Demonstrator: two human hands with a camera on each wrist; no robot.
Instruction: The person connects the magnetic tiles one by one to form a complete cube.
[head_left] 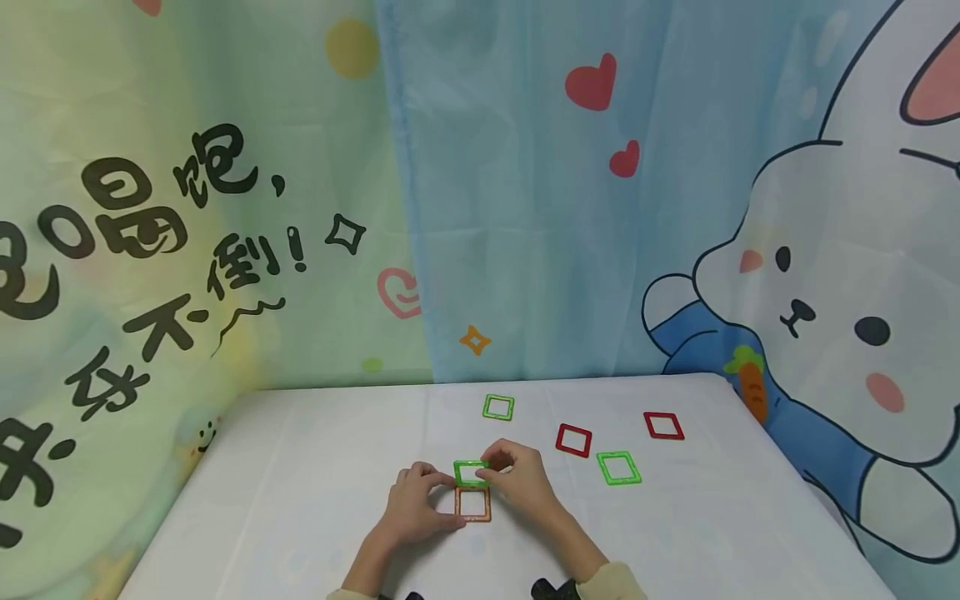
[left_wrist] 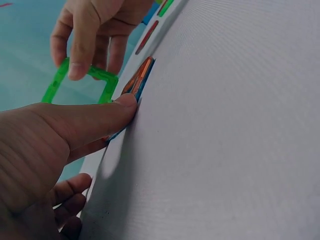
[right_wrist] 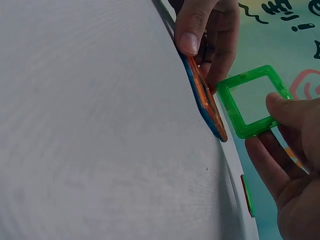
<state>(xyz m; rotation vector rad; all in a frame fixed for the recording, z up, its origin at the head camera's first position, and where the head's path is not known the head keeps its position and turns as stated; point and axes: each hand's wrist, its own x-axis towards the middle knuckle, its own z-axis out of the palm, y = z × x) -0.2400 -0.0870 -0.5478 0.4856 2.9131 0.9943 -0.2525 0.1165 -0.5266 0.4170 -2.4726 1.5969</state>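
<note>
The white surface (head_left: 315,542) lies beneath the orange square plastic frame (head_left: 488,505). On that frame's left side, the left hand's (head_left: 414,504) grip is closed round its edges; at its far edge, the right hand (head_left: 525,485) pinches a green square plastic frame (right_wrist: 231,110), raised. I can't tell whether the frames touch. Best, I'd say, to steady the orange and align the edges squarely.

- Curtain (head_left: 517,292): green left, blue right, across background.
- Black lettering (head_left: 142,232): left side.
- Yellow dot (head_left: 352,48): top, left of centre.
- Red heart (head_left: 591,85): upper right of centre.
- Printed rabbit (head_left: 825,267): right side; carrot (head_left: 753,390) lower right.
- White table (head_left: 300,467): bottom.
</note>
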